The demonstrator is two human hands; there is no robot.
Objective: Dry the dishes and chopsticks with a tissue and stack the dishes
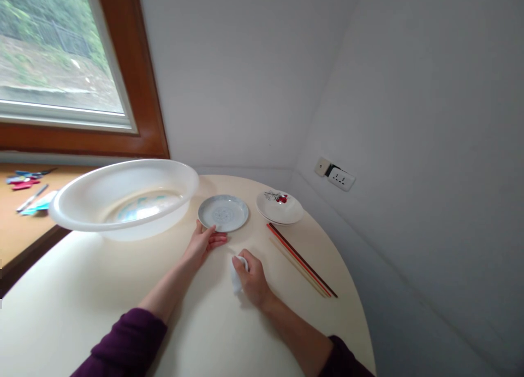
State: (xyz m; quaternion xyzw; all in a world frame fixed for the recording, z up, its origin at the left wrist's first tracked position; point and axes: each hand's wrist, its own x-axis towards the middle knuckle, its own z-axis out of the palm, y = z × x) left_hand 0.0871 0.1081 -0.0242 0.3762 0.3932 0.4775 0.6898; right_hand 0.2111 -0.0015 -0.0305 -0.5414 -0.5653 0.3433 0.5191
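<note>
My left hand (203, 240) grips the near left rim of a pale plate (224, 213) with a faint blue pattern. Its thumb lies over the edge, and the other fingers reach along the near side. Closed around a soft-looking white cloth (236, 279), my right hand (254, 279) is just in front of the plate, apart from it. Part of the cloth hangs below the fist; the rest is hidden by the fingers.
A large translucent basin (123, 224) stands left on the round table (196, 322). White dishes with a red flower (282, 210) sit right of the plate, and several chopsticks (303, 262) lie nearer. Scissors and a pen (33, 198) rest on a wooden surface. A wall socket (341, 179) is at right.
</note>
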